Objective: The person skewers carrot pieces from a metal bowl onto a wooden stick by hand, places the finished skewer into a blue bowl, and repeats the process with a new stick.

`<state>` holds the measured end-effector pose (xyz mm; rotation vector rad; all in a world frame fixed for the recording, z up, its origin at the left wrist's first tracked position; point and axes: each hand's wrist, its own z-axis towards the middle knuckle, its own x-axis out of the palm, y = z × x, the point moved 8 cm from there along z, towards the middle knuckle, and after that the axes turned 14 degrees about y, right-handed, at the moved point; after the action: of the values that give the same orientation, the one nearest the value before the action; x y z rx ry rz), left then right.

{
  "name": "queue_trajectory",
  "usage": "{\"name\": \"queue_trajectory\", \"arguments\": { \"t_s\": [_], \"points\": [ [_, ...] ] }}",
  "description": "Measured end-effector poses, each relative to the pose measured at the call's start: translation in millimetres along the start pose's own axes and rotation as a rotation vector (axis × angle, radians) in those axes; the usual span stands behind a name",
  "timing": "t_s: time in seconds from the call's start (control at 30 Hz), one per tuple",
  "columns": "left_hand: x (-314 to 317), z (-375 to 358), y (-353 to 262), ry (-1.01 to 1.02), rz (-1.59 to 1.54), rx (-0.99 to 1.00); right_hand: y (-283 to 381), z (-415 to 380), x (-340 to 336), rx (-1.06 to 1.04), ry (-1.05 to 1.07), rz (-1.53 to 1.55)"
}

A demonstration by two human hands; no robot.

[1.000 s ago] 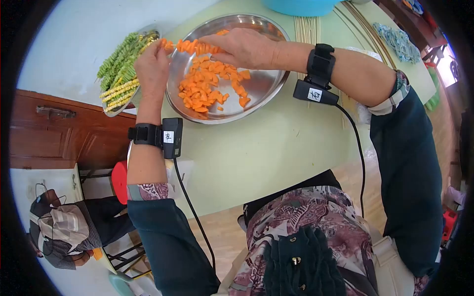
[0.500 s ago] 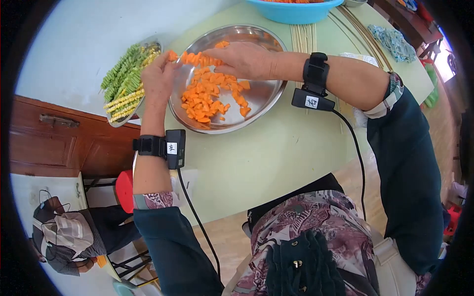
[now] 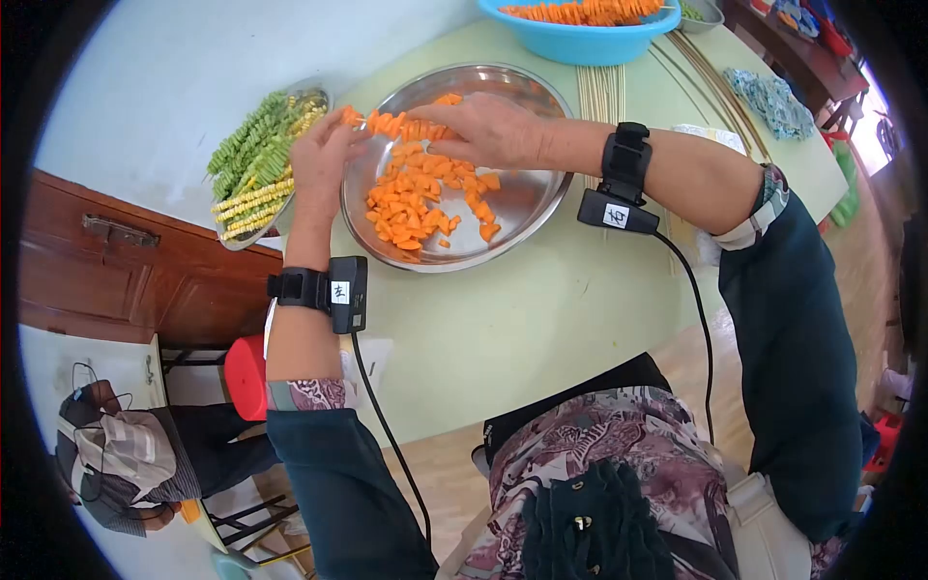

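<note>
A skewer of orange carrot pieces [image 3: 389, 126] spans the gap between my two hands, over the far left part of a round steel basin [image 3: 527, 215]. My left hand [image 3: 324, 162] is closed at the skewer's left end, where one carrot piece sits a little apart from the rest. From the right, my right hand [image 3: 491, 131] closes round the threaded pieces; its fingers partly hide them. Loose chunks of cut carrot [image 3: 408, 205] lie below in the basin, mostly on its left side.
Left of the basin, a tray holds green vegetable skewers [image 3: 253, 155] and corn skewers [image 3: 253, 205]. Bare bamboo sticks [image 3: 601, 95] lie behind my right forearm. A blue tub [image 3: 590, 44] holds finished carrot skewers [image 3: 590, 12]. Another person [image 3: 135, 454] is at lower left.
The view has tilted, so the table and basin appear slightly lower and more of the blue tub shows. Both hands stay at the carrot skewer, with only small finger movement.
</note>
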<state>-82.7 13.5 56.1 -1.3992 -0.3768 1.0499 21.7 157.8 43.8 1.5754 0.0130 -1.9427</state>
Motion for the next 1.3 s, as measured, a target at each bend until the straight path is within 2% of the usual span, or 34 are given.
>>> {"name": "queue_trajectory", "arguments": {
  "t_s": [0.03, 0.17, 0.23, 0.27, 0.33, 0.37, 0.43, 0.57, 0.67, 0.73, 0.77, 0.83, 0.97, 1.03, 1.17, 1.23, 1.27, 1.3],
  "points": [
    [-0.4, 0.6, 4.1, 0.009, -0.111, -0.024, -2.2, 0.5, 0.7, 0.056, 0.034, 0.014],
    [-4.0, 1.2, 10.4, -0.012, -0.196, -0.038, 3.6, -1.8, -8.6, 0.016, -0.019, 0.037],
    [-4.4, 1.3, 10.3, 0.004, -0.234, -0.02, 2.5, -1.4, -11.1, 0.035, 0.01, 0.235],
    [-4.9, 1.5, 10.7, 0.007, -0.231, -0.022, -4.4, 3.1, -4.7, 0.037, 0.007, 0.239],
    [-5.9, 1.9, 8.4, -0.002, -0.299, 0.013, 7.3, 6.4, -15.5, -0.206, -0.197, 0.193],
    [-6.1, 2.1, 7.5, 0.001, -0.296, 0.014, 2.2, 3.4, -14.6, -0.206, -0.201, 0.192],
    [-3.7, 2.5, 4.9, 0.028, -0.39, 0.035, 2.3, -2.3, -3.4, 0.09, 0.195, 0.799],
    [-5.4, 5.0, 10.0, 0.036, -0.416, 0.023, 1.5, -3.8, 0.5, 0.121, 0.232, 0.922],
    [-2.9, 4.7, 10.5, 0.018, -0.372, 0.023, -5.2, -1.5, 7.5, 0.109, 0.197, 0.779],
    [0.5, 2.6, 14.4, -0.029, -0.315, -0.035, 16.9, -2.0, -9.5, -0.145, -0.098, 0.019],
    [2.8, 1.5, 14.5, -0.03, -0.318, -0.038, 11.8, -3.2, -5.8, -0.144, -0.094, 0.02],
    [6.4, -2.9, 15.0, -0.046, -0.189, -0.145, 10.2, -3.0, -1.1, 0.062, 0.139, -0.096],
    [9.4, -2.9, 19.7, -0.053, -0.142, -0.143, 10.3, 0.5, 2.6, 0.021, 0.204, -0.291],
    [11.7, -3.9, 18.9, -0.06, -0.195, -0.16, 13.7, -2.0, 4.6, 0.095, 0.325, -0.464],
    [15.2, -5.9, 13.2, -0.032, -0.219, -0.156, 9.8, -2.8, 7.4, 0.074, 0.293, -0.578],
    [11.5, -3.6, 13.2, -0.039, -0.246, -0.117, 8.6, -2.7, 1.6, 0.041, 0.238, -0.228],
    [9.4, -3.0, 14.2, -0.037, -0.245, -0.118, 9.5, -3.2, 2.8, 0.042, 0.237, -0.227],
    [8.6, -2.3, 12.7, -0.026, -0.286, -0.097, 10.6, -3.9, 0.3, 0.05, 0.188, -0.08]
  ]
}}
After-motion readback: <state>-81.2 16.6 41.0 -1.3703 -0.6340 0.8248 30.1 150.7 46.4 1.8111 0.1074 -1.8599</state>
